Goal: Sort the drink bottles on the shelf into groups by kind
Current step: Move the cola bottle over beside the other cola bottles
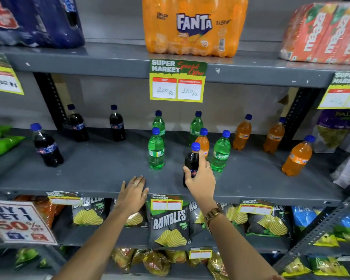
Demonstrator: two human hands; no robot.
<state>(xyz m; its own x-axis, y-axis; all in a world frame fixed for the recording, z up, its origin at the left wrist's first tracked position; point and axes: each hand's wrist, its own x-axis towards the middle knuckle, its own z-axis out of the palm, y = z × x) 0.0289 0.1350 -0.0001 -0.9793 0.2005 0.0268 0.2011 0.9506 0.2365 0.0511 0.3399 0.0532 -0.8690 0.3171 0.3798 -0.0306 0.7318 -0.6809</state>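
Observation:
My right hand is wrapped around a dark cola bottle standing near the front middle of the grey shelf. My left hand lies flat on the shelf's front edge, holding nothing. Three more dark cola bottles stand at the left: one in front and two further back. Several green bottles cluster in the middle, the nearest left of my right hand. An orange bottle stands among the green ones, just behind the held cola. Three orange bottles stand at the right.
A Fanta pack and other drink packs sit on the shelf above. A price tag hangs from that shelf's edge. Chip bags fill the shelves below. Snack bags crowd the far left and far right ends.

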